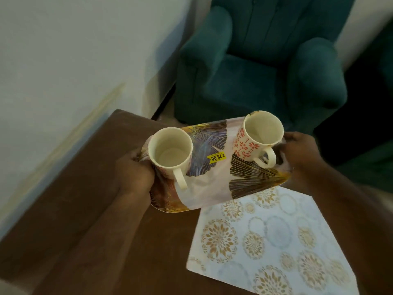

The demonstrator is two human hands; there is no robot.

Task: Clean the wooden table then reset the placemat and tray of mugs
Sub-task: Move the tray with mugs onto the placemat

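Observation:
I hold a white tray (209, 186) printed with dark and gold fan leaves above the brown wooden table (89, 188). My left hand (134, 173) grips its left end and my right hand (302, 152) grips its right end. Two empty cream mugs stand on it: a plain-looking one (170, 152) at the left and one with a red flower pattern (258, 139) at the right. A yellow price sticker (216, 156) sits between them. A pale placemat (270, 241) with gold floral circles lies flat on the table, under the tray's near right corner.
A teal upholstered armchair (261, 60) stands just beyond the table's far edge. A pale wall (63, 60) runs along the left side of the table. Dark floor shows at the far right.

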